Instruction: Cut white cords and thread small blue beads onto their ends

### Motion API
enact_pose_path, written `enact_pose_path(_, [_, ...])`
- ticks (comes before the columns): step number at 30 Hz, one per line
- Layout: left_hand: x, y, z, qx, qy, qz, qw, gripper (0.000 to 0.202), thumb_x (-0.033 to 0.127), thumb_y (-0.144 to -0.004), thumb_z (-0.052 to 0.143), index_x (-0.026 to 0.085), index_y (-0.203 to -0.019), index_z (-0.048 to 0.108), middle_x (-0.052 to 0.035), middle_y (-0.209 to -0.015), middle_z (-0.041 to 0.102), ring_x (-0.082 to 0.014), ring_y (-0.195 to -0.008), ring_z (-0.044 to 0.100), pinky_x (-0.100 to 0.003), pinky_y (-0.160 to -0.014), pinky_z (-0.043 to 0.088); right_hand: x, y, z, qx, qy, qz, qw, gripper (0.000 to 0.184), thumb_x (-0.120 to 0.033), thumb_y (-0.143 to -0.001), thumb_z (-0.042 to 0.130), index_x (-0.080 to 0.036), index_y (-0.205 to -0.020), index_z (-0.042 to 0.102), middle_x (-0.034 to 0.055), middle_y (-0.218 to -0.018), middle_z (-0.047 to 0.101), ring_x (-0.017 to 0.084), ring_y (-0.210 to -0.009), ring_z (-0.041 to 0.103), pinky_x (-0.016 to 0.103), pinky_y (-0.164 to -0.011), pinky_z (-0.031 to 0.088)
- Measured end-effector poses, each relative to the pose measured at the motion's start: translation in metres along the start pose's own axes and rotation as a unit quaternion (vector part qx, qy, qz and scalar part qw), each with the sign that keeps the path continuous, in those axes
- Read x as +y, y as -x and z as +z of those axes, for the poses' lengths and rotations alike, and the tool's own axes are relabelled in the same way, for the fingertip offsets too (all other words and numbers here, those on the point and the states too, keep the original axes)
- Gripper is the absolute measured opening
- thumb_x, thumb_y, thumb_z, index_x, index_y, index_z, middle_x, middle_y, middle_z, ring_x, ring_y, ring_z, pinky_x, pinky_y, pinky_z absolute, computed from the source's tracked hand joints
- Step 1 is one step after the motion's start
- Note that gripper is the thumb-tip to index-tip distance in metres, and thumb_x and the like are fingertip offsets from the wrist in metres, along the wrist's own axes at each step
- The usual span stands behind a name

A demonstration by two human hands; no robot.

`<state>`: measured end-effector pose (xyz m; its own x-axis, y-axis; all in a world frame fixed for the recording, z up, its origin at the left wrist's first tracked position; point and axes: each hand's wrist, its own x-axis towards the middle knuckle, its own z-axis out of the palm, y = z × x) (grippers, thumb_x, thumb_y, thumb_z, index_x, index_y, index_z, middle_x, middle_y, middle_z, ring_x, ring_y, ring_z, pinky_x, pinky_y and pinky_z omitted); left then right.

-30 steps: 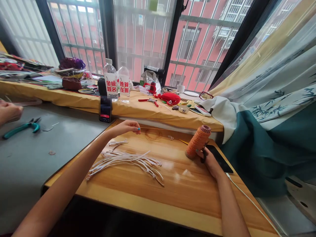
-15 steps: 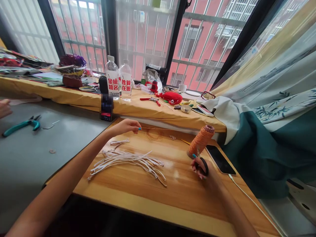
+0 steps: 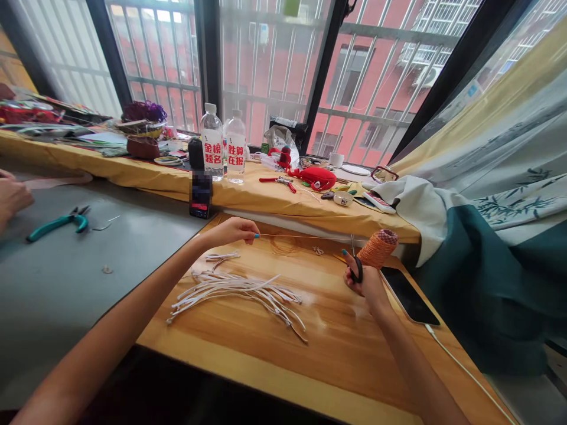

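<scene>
Orange thread (image 3: 305, 237) is taut and roughly level between both hands, just above the wooden bench (image 3: 336, 348). Left hand (image 3: 233, 230) pinches the free end, thumb against forefinger, other fingers curled. Right hand (image 3: 367, 284) has its fingers through the black handles of the scissors (image 3: 355, 265), blades pointing up at the thread; can't tell if the blades are parted or closed. Tilted spool (image 3: 376, 249) of the same orange thread sits just behind the right hand; can't tell if they touch.

On the bench between the arms, nearer the left: pile of white strips (image 3: 239, 289). Flat just right of the right hand: dark phone (image 3: 410, 295), with a white cable (image 3: 465, 369) running toward the near edge.

Grey bench (image 3: 66, 283) adjoins on the left, with teal pliers (image 3: 57, 221) and another person's hand (image 3: 11, 198) at the frame edge. Behind is a yellow-covered sill (image 3: 266, 198) with two water bottles (image 3: 212, 150), an upright phone (image 3: 200, 192), a red pouch (image 3: 318, 177) and clutter. Beyond it is a barred window (image 3: 274, 71), red building outside. Green and cream curtain (image 3: 496, 248) is bunched on the right.
</scene>
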<state>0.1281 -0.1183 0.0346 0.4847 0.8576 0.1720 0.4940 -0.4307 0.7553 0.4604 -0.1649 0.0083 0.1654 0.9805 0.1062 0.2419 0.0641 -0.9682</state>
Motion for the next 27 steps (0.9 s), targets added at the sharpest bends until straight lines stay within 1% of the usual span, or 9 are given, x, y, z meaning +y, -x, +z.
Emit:
enact_pose_path(3, [-0.002, -0.001, 0.0, 0.013, 0.008, 0.003, 1.0, 0.023, 0.032, -0.072, 0.05, 0.013, -0.078, 0.059, 0.0002, -0.063, 0.058, -0.0088, -0.06, 0.052, -0.02, -0.059, 0.04, 0.007, 0.0, 0.0, 0.034, -0.008, -0.014, 0.999, 0.04, -0.05, -0.059, 0.06, -0.018, -0.042, 0.042, -0.0034, -0.032, 0.042, 0.006, -0.029, 0.034, 0.019, -0.028, 0.022])
enact_pose_path(6, [-0.002, -0.007, 0.002, 0.041, 0.047, 0.002, 0.998, 0.023, 0.033, -0.071, 0.051, 0.012, -0.077, 0.058, 0.0003, -0.061, 0.057, -0.0082, -0.058, 0.051, -0.019, -0.056, 0.039, 0.016, 0.003, 0.0, 0.051, -0.014, -0.029, 0.998, 0.04, -0.05, -0.059, 0.061, -0.017, -0.043, 0.045, -0.0021, -0.035, 0.046, 0.006, -0.031, 0.036, 0.019, -0.029, 0.023])
enact_pose_path(11, [0.001, -0.04, 0.02, 0.073, 0.101, -0.02, 0.992, 0.023, 0.03, -0.069, 0.052, 0.01, -0.078, 0.059, -0.0012, -0.06, 0.059, -0.0066, -0.052, 0.049, -0.018, -0.053, 0.04, 0.035, 0.008, 0.006, 0.033, 0.01, -0.018, 0.999, 0.042, -0.053, -0.06, 0.059, -0.014, -0.047, 0.052, -0.001, -0.037, 0.048, 0.005, -0.027, 0.031, 0.019, -0.026, 0.018])
enact_pose_path(14, [-0.004, -0.068, 0.037, 0.104, 0.044, -0.082, 0.99, 0.022, 0.027, -0.072, 0.048, 0.01, -0.081, 0.06, -0.0035, -0.067, 0.063, -0.0053, -0.05, 0.049, -0.017, -0.051, 0.04, 0.04, 0.01, 0.008, 0.007, -0.011, -0.002, 1.0, 0.044, -0.056, -0.062, 0.056, -0.014, -0.05, 0.053, -0.0017, -0.039, 0.049, 0.003, -0.025, 0.028, 0.019, -0.025, 0.017])
enact_pose_path(17, [-0.017, -0.09, 0.05, 0.12, -0.008, -0.127, 0.985, 0.021, 0.022, -0.071, 0.046, 0.009, -0.076, 0.061, -0.0051, -0.066, 0.064, -0.0062, -0.048, 0.05, -0.017, -0.048, 0.039, 0.039, 0.01, 0.008, 0.01, -0.036, -0.005, 0.999, 0.043, -0.056, -0.063, 0.055, -0.014, -0.053, 0.053, -0.0023, -0.041, 0.049, 0.003, -0.026, 0.029, 0.018, -0.025, 0.017])
enact_pose_path(19, [-0.027, -0.098, 0.055, 0.124, -0.044, -0.145, 0.981, 0.02, 0.02, -0.07, 0.046, 0.009, -0.07, 0.063, -0.0052, -0.064, 0.064, -0.0084, -0.049, 0.052, -0.018, -0.049, 0.039, 0.038, 0.01, 0.008, 0.011, -0.041, -0.003, 0.999, 0.044, -0.056, -0.064, 0.054, -0.014, -0.053, 0.052, -0.0026, -0.041, 0.049, 0.003, -0.026, 0.029, 0.018, -0.026, 0.017])
enact_pose_path(22, [-0.037, -0.1, 0.057, 0.129, -0.111, -0.171, 0.971, 0.016, 0.017, -0.065, 0.05, 0.011, -0.065, 0.064, -0.0058, -0.064, 0.064, -0.0143, -0.061, 0.057, -0.021, -0.056, 0.04, 0.036, 0.011, 0.009, 0.007, -0.021, -0.001, 1.0, 0.044, -0.057, -0.066, 0.051, -0.014, -0.053, 0.052, -0.0025, -0.041, 0.049, 0.003, -0.026, 0.028, 0.019, -0.027, 0.018])
enact_pose_path(24, [-0.041, -0.097, 0.055, 0.129, -0.151, -0.189, 0.962, 0.014, 0.018, -0.063, 0.052, 0.012, -0.066, 0.065, -0.007, -0.07, 0.065, -0.0183, -0.07, 0.058, -0.024, -0.062, 0.041, 0.034, 0.014, 0.009, 0.019, 0.018, -0.04, 0.999, 0.043, -0.055, -0.067, 0.051, -0.015, -0.052, 0.052, -0.0019, -0.042, 0.049, 0.005, -0.029, 0.032, 0.021, -0.03, 0.022])
enact_pose_path(27, [-0.042, -0.089, 0.05, 0.135, -0.196, -0.216, 0.947, 0.017, 0.021, -0.064, 0.052, 0.014, -0.073, 0.064, -0.0102, -0.083, 0.065, -0.0227, -0.081, 0.058, -0.028, -0.069, 0.042, 0.03, 0.02, 0.005, 0.077, 0.092, -0.153, 0.981, 0.038, -0.049, -0.069, 0.053, -0.015, -0.052, 0.051, -0.0012, -0.045, 0.049, 0.009, -0.041, 0.042, 0.022, -0.042, 0.032])
